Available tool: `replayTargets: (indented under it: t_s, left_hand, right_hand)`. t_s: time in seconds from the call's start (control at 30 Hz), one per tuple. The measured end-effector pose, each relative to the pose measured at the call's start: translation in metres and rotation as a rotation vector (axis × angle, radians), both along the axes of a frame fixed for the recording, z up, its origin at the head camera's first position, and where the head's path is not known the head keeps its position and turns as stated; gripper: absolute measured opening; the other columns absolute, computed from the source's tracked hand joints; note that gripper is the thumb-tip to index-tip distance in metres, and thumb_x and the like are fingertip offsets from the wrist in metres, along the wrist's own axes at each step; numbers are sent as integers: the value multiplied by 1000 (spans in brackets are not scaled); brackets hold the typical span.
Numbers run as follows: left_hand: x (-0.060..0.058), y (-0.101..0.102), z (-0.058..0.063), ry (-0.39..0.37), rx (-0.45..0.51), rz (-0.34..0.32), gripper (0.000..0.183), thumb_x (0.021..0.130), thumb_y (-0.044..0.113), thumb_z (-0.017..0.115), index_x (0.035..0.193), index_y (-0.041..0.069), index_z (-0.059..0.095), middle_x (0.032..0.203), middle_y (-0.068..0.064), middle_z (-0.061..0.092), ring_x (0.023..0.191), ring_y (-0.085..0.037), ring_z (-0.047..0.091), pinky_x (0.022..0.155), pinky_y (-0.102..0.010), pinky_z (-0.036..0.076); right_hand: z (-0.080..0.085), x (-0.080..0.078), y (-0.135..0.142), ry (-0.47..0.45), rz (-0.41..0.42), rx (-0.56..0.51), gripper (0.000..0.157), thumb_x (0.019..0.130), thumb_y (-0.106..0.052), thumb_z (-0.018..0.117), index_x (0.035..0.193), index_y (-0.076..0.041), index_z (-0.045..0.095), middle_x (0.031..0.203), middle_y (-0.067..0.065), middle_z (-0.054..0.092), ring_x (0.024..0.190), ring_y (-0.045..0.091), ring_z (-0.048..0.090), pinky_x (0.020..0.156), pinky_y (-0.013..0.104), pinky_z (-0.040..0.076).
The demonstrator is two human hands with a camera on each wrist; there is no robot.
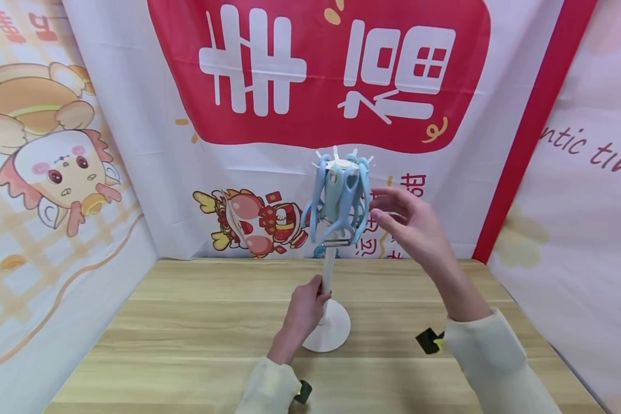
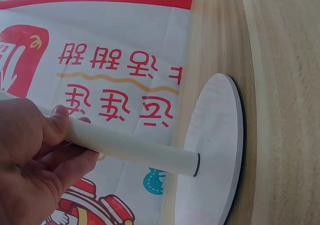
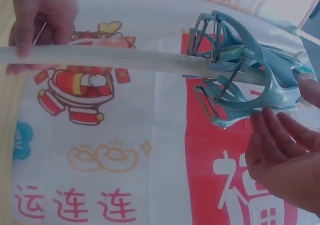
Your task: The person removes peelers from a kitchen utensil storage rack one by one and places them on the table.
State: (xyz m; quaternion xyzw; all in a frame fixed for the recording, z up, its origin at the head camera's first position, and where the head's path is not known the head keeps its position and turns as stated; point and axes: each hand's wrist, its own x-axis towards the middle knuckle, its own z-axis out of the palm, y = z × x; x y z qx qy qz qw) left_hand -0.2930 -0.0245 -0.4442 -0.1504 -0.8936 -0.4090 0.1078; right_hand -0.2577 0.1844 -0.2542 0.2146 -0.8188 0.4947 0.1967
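A white stand [image 1: 328, 269] with a round base [image 1: 337, 332] is upright on the table. From the prongs of its white top [image 1: 341, 163] hang several blue and pale green Y-shaped peelers [image 1: 347, 198], blades downward. My left hand [image 1: 304, 307] grips the pole above the base; in the left wrist view, thumb and fingers wrap round the pole [image 2: 130, 149]. To the right of the peelers is my right hand [image 1: 413, 224], fingers loosely bent and thumb apart. In the right wrist view, its fingertips [image 3: 270, 119] are right at the side of a blue peeler [image 3: 272, 85].
The wood-grain table [image 1: 186, 333] lies under the stand. A printed cloth backdrop [image 1: 259, 155] with red and white patterns hangs behind it, and patterned cloths flank both sides. A black wrist fitting [image 1: 428, 341] is by the right sleeve [image 1: 486, 345].
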Motion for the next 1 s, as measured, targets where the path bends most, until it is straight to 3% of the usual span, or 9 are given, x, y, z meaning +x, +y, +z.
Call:
replayTargets:
  t_s: [0.13,0.27,0.4,0.6,0.77,1.0]
  left_hand:
    - [1,0,0,-3,-1,8,16,96,9,65,111,4,62,96,-11,72,87,-21,68,81,-43,63]
    - [1,0,1,31,-10,-1,15,96,9,65,110,4,62,94,-11,72,86,-22,68,78,-40,63]
    - [2,0,4,37,-14,-7,16,95,8,65,111,3,63,94,-11,72,87,-22,69,77,-39,63]
    - [1,-1,4,33,-16,2,16,96,9,65,111,4,63,95,-11,73,88,-22,70,78,-38,63]
    - [-1,-1,2,39,-21,-1,16,96,9,65,110,4,63,96,-12,73,89,-22,70,80,-41,63]
    - [0,0,2,30,-15,-6,15,95,8,65,110,5,64,95,-11,73,89,-22,70,80,-40,63]
  right_hand:
    - [7,-6,-7,-73,30,13,49,94,-26,70,138,-12,53,128,9,65,114,21,65,102,34,55]
    - [9,-10,-9,-88,45,-48,43,95,-20,68,134,-6,55,122,17,67,106,18,69,92,20,57]
    - [10,-12,-8,-73,57,-82,40,96,-19,67,131,-3,58,118,21,69,96,8,71,88,15,56]
    - [12,-13,-10,-67,91,-125,41,96,-25,68,130,-5,60,112,7,73,97,10,72,91,19,57]
    - [13,-14,-8,-38,134,-174,38,97,-19,65,130,0,60,99,-11,72,94,8,73,90,18,57]
    - [19,-12,-6,-6,135,-210,40,97,-19,65,129,3,59,99,-10,73,94,9,73,91,17,56]
